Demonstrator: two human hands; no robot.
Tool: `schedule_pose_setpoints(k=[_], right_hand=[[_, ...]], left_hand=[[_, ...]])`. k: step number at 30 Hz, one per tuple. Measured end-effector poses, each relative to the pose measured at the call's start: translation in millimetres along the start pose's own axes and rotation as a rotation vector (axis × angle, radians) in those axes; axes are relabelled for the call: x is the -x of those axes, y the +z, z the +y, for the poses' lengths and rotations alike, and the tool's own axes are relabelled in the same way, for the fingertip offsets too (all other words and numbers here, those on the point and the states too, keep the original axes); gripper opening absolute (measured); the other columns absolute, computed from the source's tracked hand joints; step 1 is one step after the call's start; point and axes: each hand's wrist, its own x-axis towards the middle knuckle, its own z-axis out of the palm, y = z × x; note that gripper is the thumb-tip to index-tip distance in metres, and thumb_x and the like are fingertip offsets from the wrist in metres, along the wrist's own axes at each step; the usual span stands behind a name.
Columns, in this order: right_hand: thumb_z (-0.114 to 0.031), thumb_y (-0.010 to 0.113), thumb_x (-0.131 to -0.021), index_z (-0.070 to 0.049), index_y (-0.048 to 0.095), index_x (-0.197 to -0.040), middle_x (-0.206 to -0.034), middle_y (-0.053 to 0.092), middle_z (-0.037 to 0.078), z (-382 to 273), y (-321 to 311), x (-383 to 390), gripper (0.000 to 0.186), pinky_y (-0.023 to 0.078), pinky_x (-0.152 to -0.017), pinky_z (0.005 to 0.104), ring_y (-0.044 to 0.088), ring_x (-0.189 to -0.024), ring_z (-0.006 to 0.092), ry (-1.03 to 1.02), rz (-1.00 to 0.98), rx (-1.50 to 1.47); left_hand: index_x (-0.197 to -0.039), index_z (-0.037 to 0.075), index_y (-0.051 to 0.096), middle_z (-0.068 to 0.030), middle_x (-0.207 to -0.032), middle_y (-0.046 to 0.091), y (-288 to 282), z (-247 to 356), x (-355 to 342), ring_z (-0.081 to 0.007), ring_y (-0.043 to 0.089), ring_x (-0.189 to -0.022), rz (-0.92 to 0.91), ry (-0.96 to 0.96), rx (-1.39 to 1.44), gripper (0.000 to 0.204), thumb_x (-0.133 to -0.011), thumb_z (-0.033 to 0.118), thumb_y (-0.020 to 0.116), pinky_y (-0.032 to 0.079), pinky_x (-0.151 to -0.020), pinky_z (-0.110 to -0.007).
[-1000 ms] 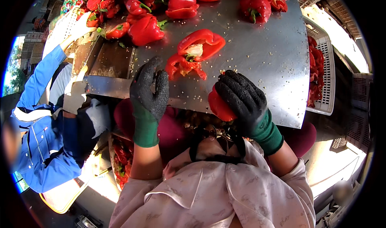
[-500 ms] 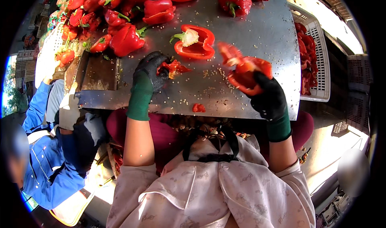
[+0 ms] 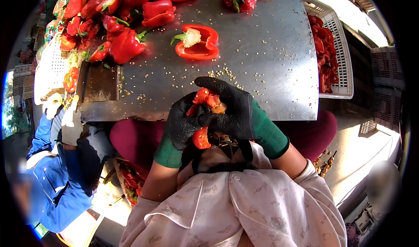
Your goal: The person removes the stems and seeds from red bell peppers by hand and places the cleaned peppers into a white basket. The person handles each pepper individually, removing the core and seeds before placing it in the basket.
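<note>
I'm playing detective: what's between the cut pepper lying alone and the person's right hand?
In the head view, pale seeds lie scattered on the metal table between them.

Pepper pile (image 3: pixel 126 45) far L on tbl (image 3: pixel 270 68); crate (image 3: pixel 345 55) R.

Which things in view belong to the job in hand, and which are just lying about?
Likely in use:
red pepper pieces between left hand and right hand
halved pepper on metal table
heaped peppers
white crate at right

Likely just about:
scattered seeds
dark crates, far right
</note>
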Motion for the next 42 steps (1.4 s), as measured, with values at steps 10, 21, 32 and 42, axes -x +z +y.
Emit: schedule_pose_setpoints(k=[10, 21, 32, 42], right_hand=[[-0.013, 0.077, -0.075, -0.006, 0.063, -0.124, -0.108, 0.07, 0.015, -2, 14, 12, 0.051, 0.057, -0.083, 0.0358, 0.07, -0.095, 0.0273, 0.04, 0.167, 0.047], [-0.029, 0.078, -0.081, -0.006, 0.067, -0.115, -0.102, 0.071, 0.016, 7, 3, 25, 0.043, 0.056, -0.081, 0.0361, 0.071, -0.093, 0.0266, 0.411, 0.177, 0.247], [-0.041, 0.068, -0.088, -0.012, 0.052, -0.137, -0.119, 0.063, 0.022, 62, 37, 92, 0.059, 0.051, -0.089, 0.0458, 0.061, -0.109, 0.0378, 0.19, -0.103, 0.626], [-0.028, 0.061, -0.089, -0.014, 0.068, -0.117, -0.093, 0.069, 0.015, 67, 3, 83, 0.032, 0.055, -0.069, 0.0429, 0.067, -0.078, 0.0334, 0.262, -0.414, 0.634]], left_hand=[[-0.11, -0.001, 0.068, -0.0065, -0.097, 0.071, 4, 10, 9, -0.0117, 0.065, -0.088, 0.148, 0.087, -0.508, 0.029, -0.083, 0.007, 0.074, 0.053, -0.076, -0.029], [-0.099, 0.0, 0.068, -0.0094, -0.09, 0.07, 2, 43, 16, -0.0183, 0.067, -0.079, 0.263, 0.504, -1.27, 0.02, -0.083, 0.011, 0.071, 0.052, -0.072, -0.033], [-0.133, -0.003, 0.054, -0.0141, -0.123, 0.065, 72, 124, -69, -0.021, 0.064, -0.109, -0.051, 0.703, -0.882, 0.041, -0.1, 0.021, 0.057, 0.05, -0.096, -0.034], [-0.128, 0.005, 0.059, -0.014, -0.129, 0.062, -10, -9, -62, -0.026, 0.061, -0.115, 0.232, 0.553, -1.115, 0.039, -0.09, 0.007, 0.065, 0.047, -0.1, -0.038]])
